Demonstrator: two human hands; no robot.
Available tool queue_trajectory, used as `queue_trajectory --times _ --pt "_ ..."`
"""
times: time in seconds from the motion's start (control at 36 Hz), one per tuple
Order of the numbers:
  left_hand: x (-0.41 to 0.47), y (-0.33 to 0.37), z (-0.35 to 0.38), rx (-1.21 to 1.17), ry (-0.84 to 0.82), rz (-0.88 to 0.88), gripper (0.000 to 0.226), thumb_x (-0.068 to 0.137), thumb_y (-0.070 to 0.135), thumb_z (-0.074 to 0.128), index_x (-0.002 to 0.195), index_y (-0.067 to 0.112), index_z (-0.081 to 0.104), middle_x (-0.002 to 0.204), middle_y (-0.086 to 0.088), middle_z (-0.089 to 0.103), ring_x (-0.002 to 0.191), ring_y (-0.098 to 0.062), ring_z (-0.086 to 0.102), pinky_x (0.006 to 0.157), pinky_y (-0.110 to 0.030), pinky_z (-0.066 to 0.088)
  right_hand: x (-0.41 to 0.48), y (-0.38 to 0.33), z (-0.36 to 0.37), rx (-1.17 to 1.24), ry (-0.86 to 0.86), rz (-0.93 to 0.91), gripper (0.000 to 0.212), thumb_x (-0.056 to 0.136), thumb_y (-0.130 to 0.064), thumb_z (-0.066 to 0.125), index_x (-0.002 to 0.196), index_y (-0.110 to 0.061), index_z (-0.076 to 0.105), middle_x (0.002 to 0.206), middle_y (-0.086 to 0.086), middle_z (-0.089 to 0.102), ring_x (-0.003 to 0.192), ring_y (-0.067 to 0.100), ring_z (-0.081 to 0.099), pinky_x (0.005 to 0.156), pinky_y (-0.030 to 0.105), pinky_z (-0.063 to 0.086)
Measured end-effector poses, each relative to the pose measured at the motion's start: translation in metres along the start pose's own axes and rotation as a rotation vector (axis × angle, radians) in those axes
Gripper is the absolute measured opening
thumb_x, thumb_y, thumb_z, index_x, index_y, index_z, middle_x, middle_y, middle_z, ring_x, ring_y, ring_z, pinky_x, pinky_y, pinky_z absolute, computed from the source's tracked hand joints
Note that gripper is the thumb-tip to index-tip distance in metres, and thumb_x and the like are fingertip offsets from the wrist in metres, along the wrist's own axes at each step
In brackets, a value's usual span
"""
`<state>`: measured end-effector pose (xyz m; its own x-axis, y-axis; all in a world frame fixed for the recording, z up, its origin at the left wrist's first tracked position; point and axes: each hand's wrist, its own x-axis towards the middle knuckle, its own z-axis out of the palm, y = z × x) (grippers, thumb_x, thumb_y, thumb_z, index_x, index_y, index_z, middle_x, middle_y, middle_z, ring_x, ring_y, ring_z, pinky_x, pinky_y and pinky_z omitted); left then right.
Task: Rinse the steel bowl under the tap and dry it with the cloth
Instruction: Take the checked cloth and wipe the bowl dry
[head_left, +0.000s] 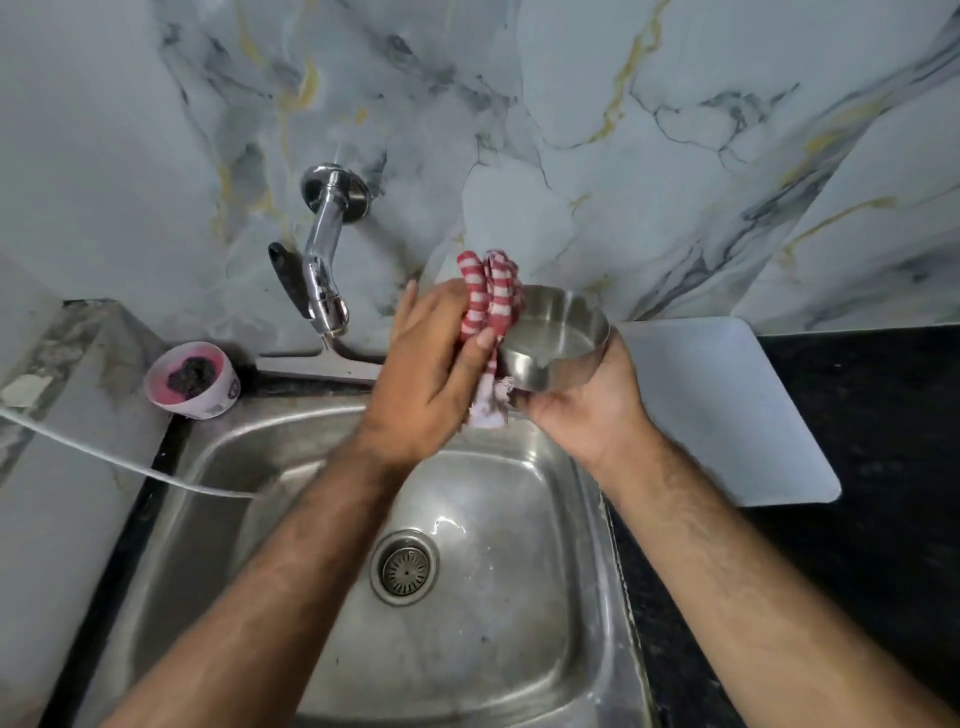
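Note:
A small steel bowl (558, 338) is held above the back of the steel sink (218, 467), tilted with its opening facing up and toward the wall. My right hand (587, 410) grips it from below and from the right side. My left hand (434, 374) is closed on a bunched red-and-white checked cloth (491, 301), which presses against the bowl's left rim and hangs down beside it. The chrome tap (324, 260) juts from the wall to the left of my hands; no water runs from it.
A pink tub (189, 379) with dark contents stands on the counter at the sink's back left. A white board (727, 410) lies on the black counter (883, 415) to the right. A white cord (104, 457) crosses the left ledge into the sink. The drain (405, 569) sits mid-basin.

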<state>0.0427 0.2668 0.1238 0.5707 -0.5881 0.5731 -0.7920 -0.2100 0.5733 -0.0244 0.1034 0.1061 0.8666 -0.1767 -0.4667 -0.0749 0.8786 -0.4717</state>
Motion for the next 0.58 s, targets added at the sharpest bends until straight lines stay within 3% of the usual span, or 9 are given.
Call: queue_trajectory --times 0.11,0.19,0.25,0.31,0.33,0.39,0.44,0.5,0.58 --pt "0.007 0.000 -0.007 -0.031 0.041 -0.045 0.025 0.101 0.021 0.049 0.094 -0.002 0.057 0.077 -0.013 0.058 0.073 -0.028 0.052 0.075 -0.051 0.046 0.004 0.011 -0.009 -0.234 0.138 0.041 0.050 0.112 -0.039 0.042 0.137 -0.008 0.072 0.128 0.024 0.079 0.107 0.040 0.080 0.087 0.055 0.070" --pt "0.012 0.005 -0.009 -0.184 0.074 -0.169 0.020 0.101 0.021 0.054 0.091 0.003 0.054 0.072 -0.007 0.060 0.066 -0.014 0.052 0.063 -0.036 0.044 0.007 0.021 -0.015 -0.633 0.356 -0.500 0.027 0.106 -0.029 0.054 0.097 -0.029 0.080 0.114 0.007 0.084 0.114 0.035 0.077 0.103 0.057 0.063" --pt "0.013 0.008 -0.004 -0.237 0.075 -0.235 0.016 0.101 0.026 0.055 0.090 0.014 0.054 0.072 0.009 0.058 0.067 -0.002 0.050 0.063 -0.026 0.044 0.003 0.024 -0.012 -0.874 0.265 -0.844 0.038 0.106 -0.039 0.053 0.078 -0.032 0.079 0.085 -0.004 0.082 0.090 0.021 0.078 0.088 0.045 0.063" --pt "0.014 0.011 0.003 -0.343 0.076 -0.293 0.014 0.100 0.028 0.056 0.091 0.017 0.056 0.074 0.013 0.057 0.070 -0.006 0.052 0.068 -0.032 0.046 0.002 0.028 -0.008 -0.990 0.164 -0.980 0.049 0.106 -0.047 0.054 0.069 -0.016 0.064 0.058 0.005 0.063 0.059 0.020 0.059 0.061 0.047 0.055" --pt "0.015 0.014 0.007 -0.417 0.093 -0.323 0.013 0.099 0.029 0.057 0.092 0.018 0.058 0.077 0.010 0.059 0.073 -0.010 0.054 0.071 -0.036 0.047 0.003 0.030 -0.004 -1.009 0.162 -1.006 0.054 0.106 -0.049 0.055 0.067 -0.012 0.054 0.053 0.009 0.051 0.054 0.018 0.046 0.053 0.048 0.047" --pt "0.014 0.017 0.011 -0.568 0.153 -0.386 0.007 0.098 0.031 0.058 0.096 0.029 0.065 0.086 0.009 0.067 0.083 -0.012 0.063 0.078 -0.034 0.051 0.002 0.031 0.011 -0.936 0.231 -0.971 0.057 0.100 -0.053 0.058 0.061 -0.014 0.043 0.053 0.005 0.036 0.056 0.016 0.036 0.052 0.046 0.036" --pt "0.010 0.016 0.013 -0.658 0.236 -0.459 0.014 0.096 0.036 0.060 0.103 0.045 0.070 0.098 0.018 0.075 0.097 -0.005 0.071 0.086 -0.020 0.054 0.002 0.029 0.019 -0.686 0.311 -0.826 0.062 0.097 -0.050 0.063 0.048 -0.020 0.036 0.049 -0.001 0.033 0.051 0.015 0.033 0.050 0.034 0.030" --pt "0.006 0.014 0.010 -0.642 0.323 -0.536 0.019 0.092 0.044 0.060 0.103 0.055 0.070 0.103 0.025 0.076 0.103 0.001 0.071 0.087 -0.017 0.054 0.005 0.026 0.013 -0.458 0.318 -0.673 0.066 0.097 -0.043 0.067 0.040 -0.025 0.039 0.043 -0.014 0.032 0.043 0.007 0.029 0.048 0.025 0.028" --pt "0.001 0.009 0.012 -0.557 0.358 -0.619 0.023 0.094 0.048 0.054 0.113 0.048 0.066 0.111 0.014 0.077 0.111 -0.010 0.071 0.098 -0.034 0.054 0.007 0.031 -0.002 -0.283 0.325 -0.518 0.048 0.089 -0.051 0.077 0.054 -0.028 0.052 0.060 -0.003 0.049 0.060 0.016 0.046 0.065 0.034 0.041"
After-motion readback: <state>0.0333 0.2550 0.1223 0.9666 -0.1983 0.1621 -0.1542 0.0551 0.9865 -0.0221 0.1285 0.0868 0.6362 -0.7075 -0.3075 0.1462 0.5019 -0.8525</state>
